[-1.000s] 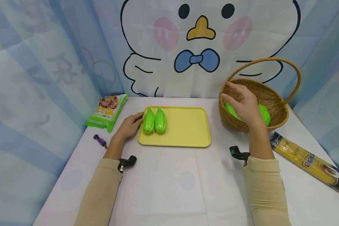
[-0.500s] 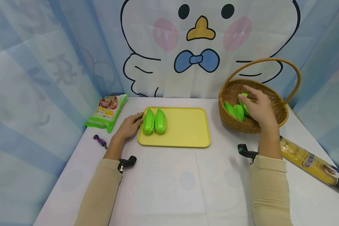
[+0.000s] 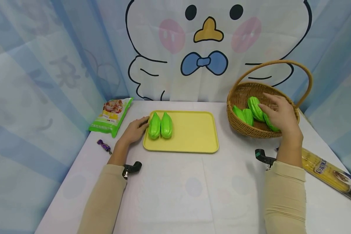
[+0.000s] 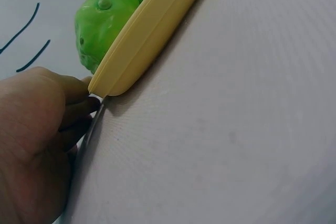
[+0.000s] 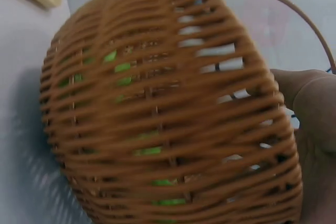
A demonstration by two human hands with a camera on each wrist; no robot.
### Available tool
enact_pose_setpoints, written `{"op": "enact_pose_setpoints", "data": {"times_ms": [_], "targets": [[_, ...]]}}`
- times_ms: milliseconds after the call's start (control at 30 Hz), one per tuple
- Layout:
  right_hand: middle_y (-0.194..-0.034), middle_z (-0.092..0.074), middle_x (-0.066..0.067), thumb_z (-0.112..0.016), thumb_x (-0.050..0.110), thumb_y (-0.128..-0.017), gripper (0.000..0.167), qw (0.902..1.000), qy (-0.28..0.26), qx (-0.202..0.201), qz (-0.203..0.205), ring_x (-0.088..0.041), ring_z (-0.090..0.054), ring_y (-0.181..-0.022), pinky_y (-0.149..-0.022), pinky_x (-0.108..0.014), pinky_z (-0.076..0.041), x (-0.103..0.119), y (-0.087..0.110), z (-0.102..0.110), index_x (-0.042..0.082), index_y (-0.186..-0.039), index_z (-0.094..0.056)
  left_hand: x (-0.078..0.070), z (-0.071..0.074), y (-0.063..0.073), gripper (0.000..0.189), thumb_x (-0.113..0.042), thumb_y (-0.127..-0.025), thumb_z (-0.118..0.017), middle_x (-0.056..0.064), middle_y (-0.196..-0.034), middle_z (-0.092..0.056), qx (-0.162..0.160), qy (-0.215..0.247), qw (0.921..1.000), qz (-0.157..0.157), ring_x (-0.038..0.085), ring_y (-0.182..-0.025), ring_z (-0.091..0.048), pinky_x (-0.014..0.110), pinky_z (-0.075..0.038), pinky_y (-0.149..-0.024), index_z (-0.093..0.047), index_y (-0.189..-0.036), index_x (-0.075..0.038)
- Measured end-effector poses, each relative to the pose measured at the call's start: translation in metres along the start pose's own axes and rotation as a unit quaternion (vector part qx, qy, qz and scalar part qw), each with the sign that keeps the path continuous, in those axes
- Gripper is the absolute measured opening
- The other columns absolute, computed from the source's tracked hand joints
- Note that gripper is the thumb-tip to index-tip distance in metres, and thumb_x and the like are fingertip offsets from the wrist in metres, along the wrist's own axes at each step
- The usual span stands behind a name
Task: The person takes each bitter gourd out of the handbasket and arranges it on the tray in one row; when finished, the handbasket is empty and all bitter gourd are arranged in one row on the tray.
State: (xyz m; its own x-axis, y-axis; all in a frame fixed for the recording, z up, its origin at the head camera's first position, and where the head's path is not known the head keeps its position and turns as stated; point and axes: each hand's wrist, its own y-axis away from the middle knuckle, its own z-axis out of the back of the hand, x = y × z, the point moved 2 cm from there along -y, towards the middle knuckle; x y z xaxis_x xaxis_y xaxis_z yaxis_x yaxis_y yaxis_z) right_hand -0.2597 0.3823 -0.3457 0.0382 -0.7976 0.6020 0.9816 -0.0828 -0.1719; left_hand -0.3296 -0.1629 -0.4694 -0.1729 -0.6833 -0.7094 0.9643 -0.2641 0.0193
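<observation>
My left hand (image 3: pixel 134 130) rests on the table with its fingertips at the left rim of a yellow tray (image 3: pixel 190 133); its fingers look relaxed. On the tray's left part, two glossy green gourd-shaped vegetables (image 3: pixel 166 126) lie side by side. My right hand (image 3: pixel 282 115) is over the right part of a wicker basket (image 3: pixel 242 130), thumb and fingers apart, with nothing visible between them. Several ridged green vegetables (image 3: pixel 253 107) lie in the basket, one partly hidden under the right hand. In the right wrist view, the basket's woven wall (image 5: pixel 173 108) hides most of them.
The basket's tall arched handle (image 3: pixel 305 73) rises at the back right. A yellow pasta packet (image 3: pixel 324 167) lies right of my right forearm. At the left are a green-and-white snack bag (image 3: pixel 111 115) and a purple wrapped candy (image 3: pixel 104 146). A printed curtain (image 3: pixel 204 87) stands behind the table.
My right hand has moved rightward across the basket, uncovering green vegetables on its left side and covering part of another. My left hand and the tray stay in place.
</observation>
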Motion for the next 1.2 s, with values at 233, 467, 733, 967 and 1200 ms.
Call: {"op": "enact_pose_setpoints", "data": {"times_ms": [233, 467, 733, 967, 1200], "targets": [[-0.169, -0.019, -0.030, -0.048, 0.051, -0.108, 0.071, 0.9973, 0.049, 0.054, 0.005, -0.061, -0.019, -0.150, -0.112, -0.084, -0.025, -0.018, -0.007, 0.010, 0.016, -0.166, -0.028, -0.001, 0.000, 0.000, 0.052, -0.032, -0.113, -0.043, 0.012, -0.169, -0.034, 0.003, 0.004, 1.0000, 0.005, 0.031, -0.160, -0.026, 0.048, -0.009, -0.136, -0.038, -0.162, -0.016], [-0.163, -0.028, -0.036, -0.051, 0.045, -0.109, 0.072, 0.9876, 0.088, 0.129, 0.006, -0.062, -0.022, -0.147, -0.113, -0.082, -0.025, -0.029, -0.023, 0.016, 0.003, -0.164, -0.028, 0.000, -0.001, 0.002, 0.052, -0.032, -0.113, -0.043, 0.012, -0.168, -0.036, 0.003, 0.002, 1.0000, -0.001, 0.031, -0.159, -0.027, 0.048, -0.010, -0.136, -0.039, -0.162, -0.015], [-0.158, -0.031, -0.040, -0.052, 0.042, -0.109, 0.070, 0.9764, 0.126, 0.175, -0.012, -0.062, -0.037, -0.136, -0.105, -0.077, -0.041, -0.040, -0.030, 0.015, 0.001, -0.162, -0.031, -0.002, 0.000, 0.001, 0.052, -0.032, -0.113, -0.043, 0.011, -0.169, -0.035, 0.001, 0.003, 1.0000, 0.003, 0.031, -0.159, -0.027, 0.048, -0.009, -0.136, -0.038, -0.162, -0.015], [-0.154, -0.033, -0.044, -0.055, 0.032, -0.109, 0.065, 0.9707, 0.142, 0.193, -0.020, -0.064, -0.042, -0.131, -0.098, -0.073, -0.046, -0.041, -0.036, 0.014, -0.001, -0.161, -0.032, 0.000, 0.000, -0.001, 0.052, -0.033, -0.113, -0.042, 0.011, -0.169, -0.034, 0.000, -0.001, 1.0000, 0.008, 0.031, -0.160, -0.026, 0.050, -0.010, -0.135, -0.038, -0.163, -0.016], [-0.157, -0.026, -0.045, -0.056, 0.029, -0.108, 0.068, 0.9650, 0.149, 0.211, -0.046, -0.067, -0.034, -0.135, -0.105, -0.078, -0.039, -0.046, -0.038, 0.013, -0.003, -0.161, -0.028, -0.002, 0.000, 0.000, 0.051, -0.032, -0.113, -0.043, 0.012, -0.168, -0.035, -0.001, 0.002, 1.0000, 0.006, 0.030, -0.160, -0.027, 0.048, -0.008, -0.136, -0.039, -0.162, -0.015]]}}
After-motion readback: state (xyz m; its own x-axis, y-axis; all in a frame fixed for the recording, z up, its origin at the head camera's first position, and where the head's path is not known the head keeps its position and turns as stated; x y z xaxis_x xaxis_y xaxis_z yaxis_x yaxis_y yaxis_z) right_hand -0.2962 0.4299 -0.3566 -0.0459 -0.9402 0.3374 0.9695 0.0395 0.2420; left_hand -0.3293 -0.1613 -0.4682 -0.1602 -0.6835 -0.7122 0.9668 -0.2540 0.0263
